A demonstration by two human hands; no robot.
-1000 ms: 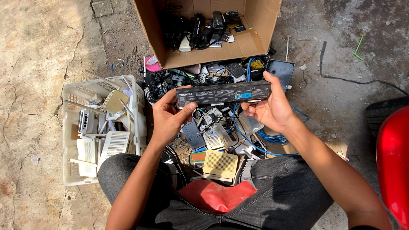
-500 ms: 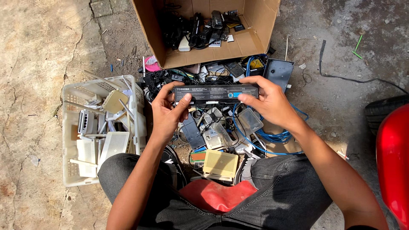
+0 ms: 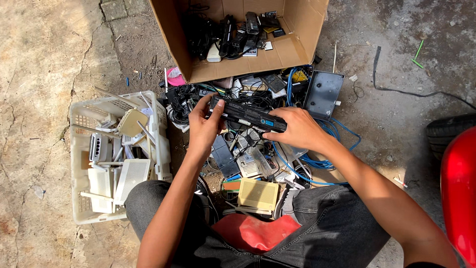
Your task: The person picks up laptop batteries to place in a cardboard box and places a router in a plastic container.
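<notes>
At the centre of the frame, the left hand (image 3: 204,125) and right hand (image 3: 296,130) each grip one end of a long black battery pack (image 3: 246,114), held tilted above a pile of cables (image 3: 307,161). A cardboard box (image 3: 297,47) lies above, a white basket (image 3: 82,111) at left.

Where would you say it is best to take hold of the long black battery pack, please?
The black battery pack is a long, narrow bar, slightly tilted above the pile, so its two short ends are probably the best grip. Come in from either side, as the left hand and right hand do now, fingers wrapped across the narrow width. The middle stays clear above the tangled blue cable.
</notes>
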